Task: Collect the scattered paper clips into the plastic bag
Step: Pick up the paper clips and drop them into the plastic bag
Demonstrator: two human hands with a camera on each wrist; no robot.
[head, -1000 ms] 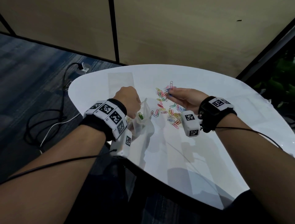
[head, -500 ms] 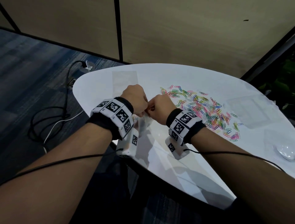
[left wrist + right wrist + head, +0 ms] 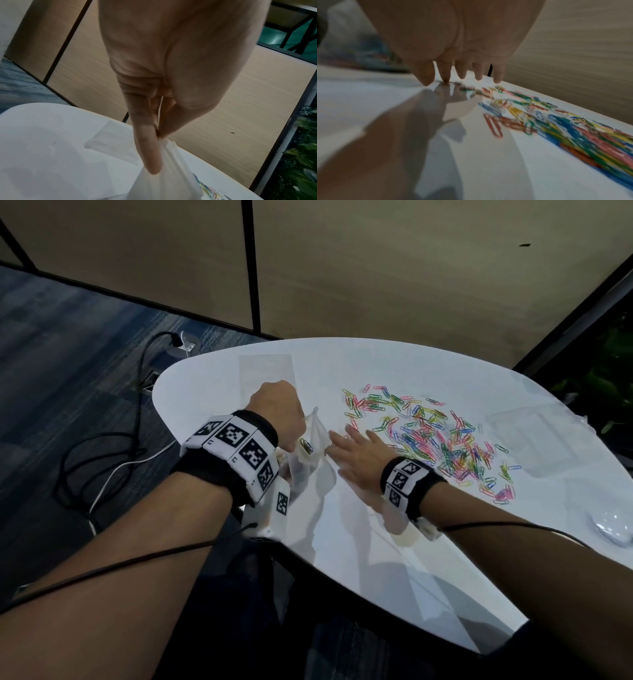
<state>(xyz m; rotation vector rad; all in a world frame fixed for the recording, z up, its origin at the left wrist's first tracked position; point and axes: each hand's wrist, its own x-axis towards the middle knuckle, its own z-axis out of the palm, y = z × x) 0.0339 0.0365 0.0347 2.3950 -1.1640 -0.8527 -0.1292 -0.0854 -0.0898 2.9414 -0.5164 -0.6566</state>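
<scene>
Between the two hands, at the near left part of the white table (image 3: 342,542), stands the clear plastic bag (image 3: 317,440), held up by its upper edge. Left hand (image 3: 277,412): fingers (image 3: 149,148) curled, thumb and forefinger pinching the gathered rim of the bag, as the left wrist view shows; the film hangs below the fingertips down to the table. A few paper clips in the bag (image 3: 306,446) lie just below and right of these fingers, seen through the film. Right hand (image 3: 356,453): fingers (image 3: 426,75) straight and spread, palm down, holding nothing; the fingertips touch or nearly touch the table surface just beside the bag's right side, and the right wrist view shows their reflection directly beneath them. Scattered paper clips (image 3: 431,436): a loose multicoloured spread (pink, blue, green, yellow, red) lying flat on the table, beginning just beyond the right fingertips and extending away to the right of that hand; the nearest ones lie close to the fingertips, and whether any is touched cannot be told owing to blur. Each forearm carries a wristband with black-and-white markers (image 3: 239,446). Black cables (image 3: 102,446) lie on the carpeted floor (image 3: 68,354) well to the left of the left fingers.
</scene>
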